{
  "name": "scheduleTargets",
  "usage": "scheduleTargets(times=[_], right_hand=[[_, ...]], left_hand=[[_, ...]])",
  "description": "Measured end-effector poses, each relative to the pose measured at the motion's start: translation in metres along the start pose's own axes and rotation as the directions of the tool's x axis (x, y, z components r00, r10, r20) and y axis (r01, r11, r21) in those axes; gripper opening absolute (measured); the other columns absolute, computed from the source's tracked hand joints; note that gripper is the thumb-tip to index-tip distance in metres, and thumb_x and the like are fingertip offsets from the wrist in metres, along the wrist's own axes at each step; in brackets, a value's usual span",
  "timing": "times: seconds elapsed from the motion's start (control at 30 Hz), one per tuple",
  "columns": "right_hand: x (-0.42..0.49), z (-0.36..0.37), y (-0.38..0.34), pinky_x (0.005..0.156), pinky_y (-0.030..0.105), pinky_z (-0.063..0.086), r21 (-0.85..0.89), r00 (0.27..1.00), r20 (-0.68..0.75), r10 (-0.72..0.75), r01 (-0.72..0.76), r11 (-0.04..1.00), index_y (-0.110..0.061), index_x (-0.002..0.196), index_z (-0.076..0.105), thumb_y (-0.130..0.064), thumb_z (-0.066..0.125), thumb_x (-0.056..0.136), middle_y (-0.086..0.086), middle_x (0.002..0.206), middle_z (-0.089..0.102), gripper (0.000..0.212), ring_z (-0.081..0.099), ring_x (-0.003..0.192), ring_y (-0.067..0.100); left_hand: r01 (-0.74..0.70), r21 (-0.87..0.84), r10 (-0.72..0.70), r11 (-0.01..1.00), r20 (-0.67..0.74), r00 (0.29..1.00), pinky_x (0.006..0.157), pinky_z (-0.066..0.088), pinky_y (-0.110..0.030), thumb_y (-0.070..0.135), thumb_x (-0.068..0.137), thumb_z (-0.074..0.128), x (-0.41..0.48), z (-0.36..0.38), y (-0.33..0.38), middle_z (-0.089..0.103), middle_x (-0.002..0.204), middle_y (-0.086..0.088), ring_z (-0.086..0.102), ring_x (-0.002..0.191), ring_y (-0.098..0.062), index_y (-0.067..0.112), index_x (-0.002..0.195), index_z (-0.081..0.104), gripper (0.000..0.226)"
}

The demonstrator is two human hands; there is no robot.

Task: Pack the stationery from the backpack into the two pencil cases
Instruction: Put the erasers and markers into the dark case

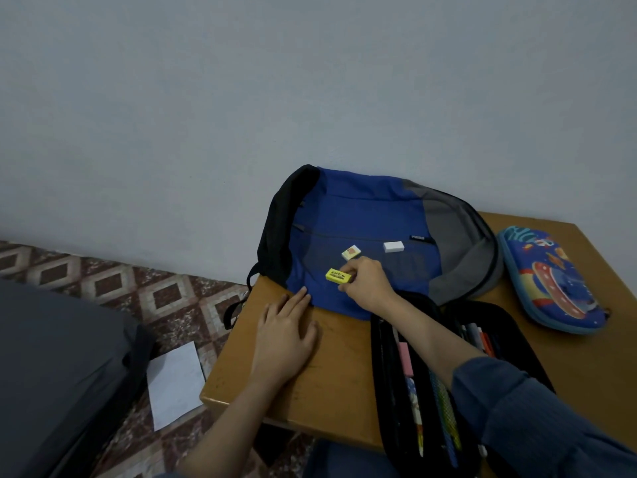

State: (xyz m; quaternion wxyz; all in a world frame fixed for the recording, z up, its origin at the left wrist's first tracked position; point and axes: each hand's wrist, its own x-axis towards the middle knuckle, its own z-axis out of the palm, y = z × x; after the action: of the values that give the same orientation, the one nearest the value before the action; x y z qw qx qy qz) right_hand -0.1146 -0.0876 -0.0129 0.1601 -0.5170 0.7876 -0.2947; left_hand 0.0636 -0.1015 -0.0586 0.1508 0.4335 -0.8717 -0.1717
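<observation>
well, the right hand (367, 284) reaches over the open black pencil case (384, 391) at the desk's (344, 367) near edge, its fingers (348, 269) pinching one end of a yellow eraser (338, 276) on the blue backpack (362, 215). the backpack lies flat at the far edge, against the wall. two more erasers rest on it, a small orange-printed one (351, 252) and a white one (393, 246). the left hand (286, 336) lies flat on the desk, fingers straight, tips touching the backpack's hem. a closed rocket-print pencil case (551, 281) sits by the right edge.

Black pencil case (385, 374) cropped, yellow eraser (337, 276) illegible
</observation>
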Motion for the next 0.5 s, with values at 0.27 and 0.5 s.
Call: scheduleTargets(times=[0.27,0.5], right_hand=[[-0.038,-0.046,0.019,0.052,0.021,0.055,0.594,0.990,0.045,0.131,-0.132,0.794,-0.001,0.106,0.064,0.000,0.066,0.083,0.004,0.067,0.055,0.023,0.056,0.050,0.009],[-0.070,-0.083,0.038,0.052,0.022,0.054,0.766,0.952,0.177,0.249,-0.292,0.572,-0.002,0.089,0.062,0.001,0.058,0.088,0.010,0.068,0.055,0.005,0.054,0.053,0.013]], left_hand=[[-0.022,0.025,0.022,0.999,-0.011,1.000,0.114,0.022,-0.037,0.057,0.081,0.015,-0.003,-0.001,0.003,0.030,0.151,0.010,0.027,0.139,-0.018,0.023,0.142,0.036,0.073],[0.044,-0.012,-0.044,0.999,0.015,0.999,0.115,0.020,-0.036,0.031,0.095,0.045,-0.001,-0.005,0.014,0.033,0.150,0.006,0.026,0.138,-0.019,0.021,0.141,0.038,0.048]])
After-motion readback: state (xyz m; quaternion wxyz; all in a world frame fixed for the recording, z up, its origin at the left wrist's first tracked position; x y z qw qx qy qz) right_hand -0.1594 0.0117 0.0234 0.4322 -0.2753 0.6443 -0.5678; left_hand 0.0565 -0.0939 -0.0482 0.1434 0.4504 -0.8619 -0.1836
